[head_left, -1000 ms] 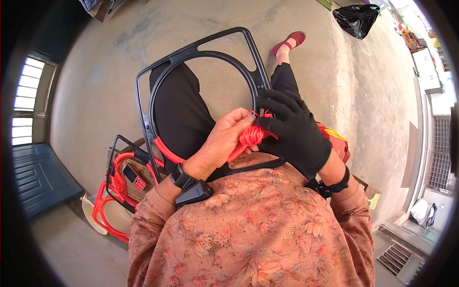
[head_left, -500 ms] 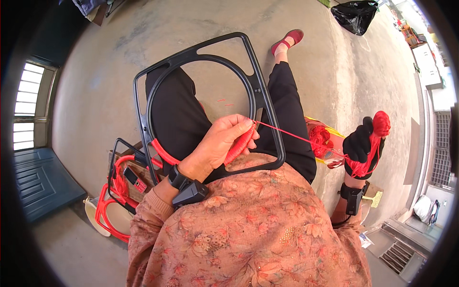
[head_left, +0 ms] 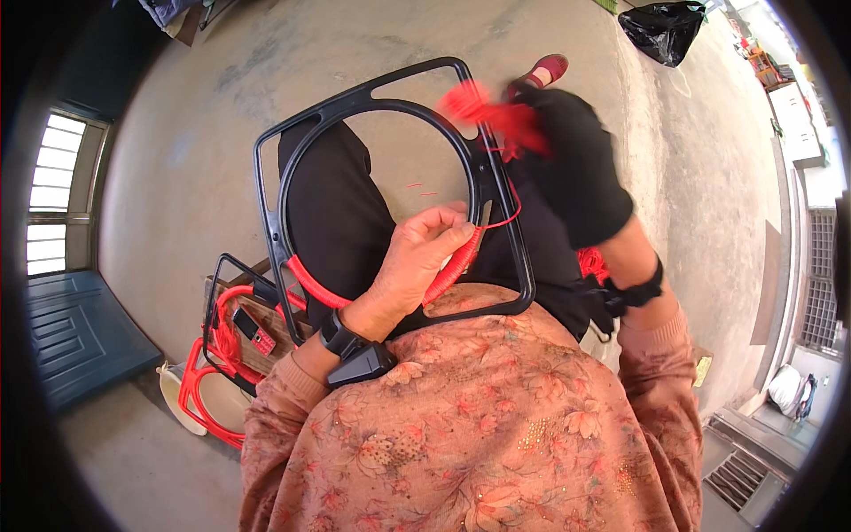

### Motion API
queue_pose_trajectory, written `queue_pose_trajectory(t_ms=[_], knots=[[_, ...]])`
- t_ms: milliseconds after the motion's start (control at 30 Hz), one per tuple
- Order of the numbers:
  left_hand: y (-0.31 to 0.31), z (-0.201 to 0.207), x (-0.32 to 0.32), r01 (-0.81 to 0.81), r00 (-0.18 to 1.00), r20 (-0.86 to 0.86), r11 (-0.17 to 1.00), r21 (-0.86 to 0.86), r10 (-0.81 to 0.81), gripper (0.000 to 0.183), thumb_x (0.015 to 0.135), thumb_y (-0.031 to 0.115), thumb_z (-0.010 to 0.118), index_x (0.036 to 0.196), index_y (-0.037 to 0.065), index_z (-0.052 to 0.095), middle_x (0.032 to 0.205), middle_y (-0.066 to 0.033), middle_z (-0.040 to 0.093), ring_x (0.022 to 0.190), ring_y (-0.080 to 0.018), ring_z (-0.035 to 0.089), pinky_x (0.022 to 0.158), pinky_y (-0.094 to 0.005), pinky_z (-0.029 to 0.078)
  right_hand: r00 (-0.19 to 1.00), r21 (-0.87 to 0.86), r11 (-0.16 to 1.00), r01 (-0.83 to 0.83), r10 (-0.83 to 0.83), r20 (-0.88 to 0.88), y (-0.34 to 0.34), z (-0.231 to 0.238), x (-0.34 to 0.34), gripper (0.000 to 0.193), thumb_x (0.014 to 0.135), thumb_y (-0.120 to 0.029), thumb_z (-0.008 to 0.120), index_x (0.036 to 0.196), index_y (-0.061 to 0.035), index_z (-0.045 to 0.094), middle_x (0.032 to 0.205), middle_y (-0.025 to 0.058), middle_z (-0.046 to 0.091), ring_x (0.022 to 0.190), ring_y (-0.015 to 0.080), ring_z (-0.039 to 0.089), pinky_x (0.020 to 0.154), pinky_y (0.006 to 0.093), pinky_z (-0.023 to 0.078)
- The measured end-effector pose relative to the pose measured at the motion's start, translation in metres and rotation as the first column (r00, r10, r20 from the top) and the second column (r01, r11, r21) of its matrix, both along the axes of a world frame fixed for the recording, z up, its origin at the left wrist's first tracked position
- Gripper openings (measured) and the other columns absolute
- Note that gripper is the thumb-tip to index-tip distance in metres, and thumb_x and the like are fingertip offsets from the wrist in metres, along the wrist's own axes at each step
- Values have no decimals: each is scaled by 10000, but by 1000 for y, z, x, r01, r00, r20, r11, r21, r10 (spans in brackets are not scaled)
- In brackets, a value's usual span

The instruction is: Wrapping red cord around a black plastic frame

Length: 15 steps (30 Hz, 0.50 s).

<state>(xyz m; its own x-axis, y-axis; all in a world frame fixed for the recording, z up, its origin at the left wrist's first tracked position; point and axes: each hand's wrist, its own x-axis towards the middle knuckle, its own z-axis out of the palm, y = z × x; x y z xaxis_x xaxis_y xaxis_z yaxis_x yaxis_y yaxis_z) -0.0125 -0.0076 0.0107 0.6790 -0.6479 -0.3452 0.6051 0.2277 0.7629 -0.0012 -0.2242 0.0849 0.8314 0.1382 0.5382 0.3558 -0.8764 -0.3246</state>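
A black frame with a round inner ring (head_left: 484,168) rests across my lap. Red cord wrapping (head_left: 306,280) covers the lower part of the ring in tight turns. My left hand (head_left: 409,257) is bare and closed on the ring's lower right, its thumb and fingers pinching the wrapped part. A loose strand (head_left: 509,217) loops from there over the frame's right bar. Beyond the ring's upper right, my right hand (head_left: 576,168) wears a black glove with a red cord bundle (head_left: 501,124) at its fingers. Both are smeared by motion.
At my left, a phone (head_left: 255,332) lies on a wooden surface beside another frame with red cord (head_left: 191,390). More red cord (head_left: 592,263) shows by my right thigh. Red scraps (head_left: 422,189) lie on the floor; a black plastic bag (head_left: 663,34) sits farther off.
My right hand has swung from the far right up and inward to the frame's right bar, carrying the cord bundle. The taut strand has slackened into a loop. My left hand still grips the ring.
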Motion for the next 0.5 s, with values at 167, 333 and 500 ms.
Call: queue_pose_trajectory(t_ms=[167,333,500], knots=[[-4,-20,-2,-144,905,422,975,170,61,149,889,118,637,790,14,596,1016,35,547,775,-45,548,682,-183,445,940,-590,738,-327,321,-118,55,9,19,190,669,-163,661,851,-109,680,1061,91,618,1168,277,500,1010,471,349],[-3,-5,-1,-107,961,267,985,137,68,124,896,115,623,833,15,585,895,39,547,775,-37,523,679,-198,445,896,-331,847,-415,318,-309,47,1,18,294,663,-182,689,951,-138,652,1148,51,590,1163,258,505,911,536,361],[-5,-2,1,-21,979,204,995,94,1,125,934,127,558,897,8,553,825,35,556,767,-38,514,669,-208,446,836,105,914,-391,401,-375,10,5,-16,396,619,-133,726,1004,-126,633,1118,86,584,1115,253,528,929,428,405]])
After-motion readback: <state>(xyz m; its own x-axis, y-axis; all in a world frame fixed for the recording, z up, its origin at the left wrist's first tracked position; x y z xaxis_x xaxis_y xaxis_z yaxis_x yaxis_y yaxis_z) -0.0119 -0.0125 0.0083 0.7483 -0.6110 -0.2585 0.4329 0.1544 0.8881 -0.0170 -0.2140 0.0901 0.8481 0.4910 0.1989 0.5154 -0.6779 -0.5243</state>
